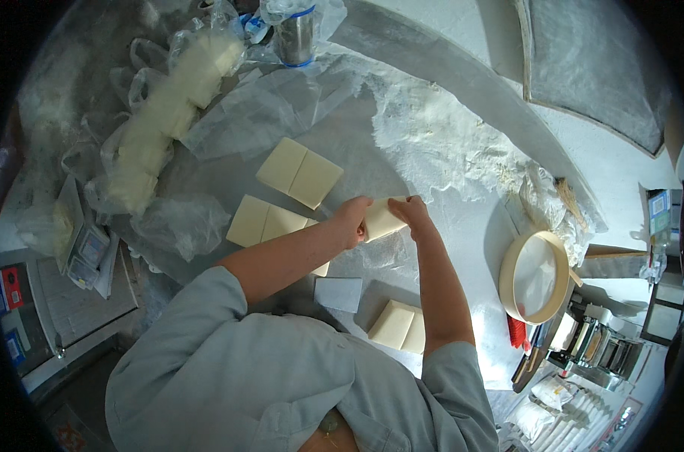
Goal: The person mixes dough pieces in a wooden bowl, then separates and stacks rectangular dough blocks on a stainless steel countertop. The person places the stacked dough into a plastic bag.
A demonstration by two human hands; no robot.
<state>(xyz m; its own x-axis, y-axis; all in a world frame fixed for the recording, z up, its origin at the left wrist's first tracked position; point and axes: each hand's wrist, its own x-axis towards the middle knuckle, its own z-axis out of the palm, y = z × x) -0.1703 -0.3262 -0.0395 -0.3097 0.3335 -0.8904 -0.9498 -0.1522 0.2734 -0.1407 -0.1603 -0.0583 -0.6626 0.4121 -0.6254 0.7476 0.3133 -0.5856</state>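
Between my hands is a pale cream stack of square dough wrappers (383, 221), just above the metal worktop (458, 248). My left hand (350, 221) grips its left side with curled fingers, and my right hand (411, 212) closes on its right edge. To the left lie similar stacks in pairs: one pair (300, 172) farther off, another row (265, 221) partly hidden behind my left forearm. A further pair (399, 325) sits close to my body, beside my right forearm. Near it lies a flat grey rectangular piece (338, 294).
Loose flour (440, 128) covers the far right of the worktop. A round sieve (535, 277) stands at the right, with a red-handled tool (517, 331) beside it. Bagged pale stacks (157, 135) line the left side. A metal canister (294, 38) stands at the back; scales (89, 252) are far left.
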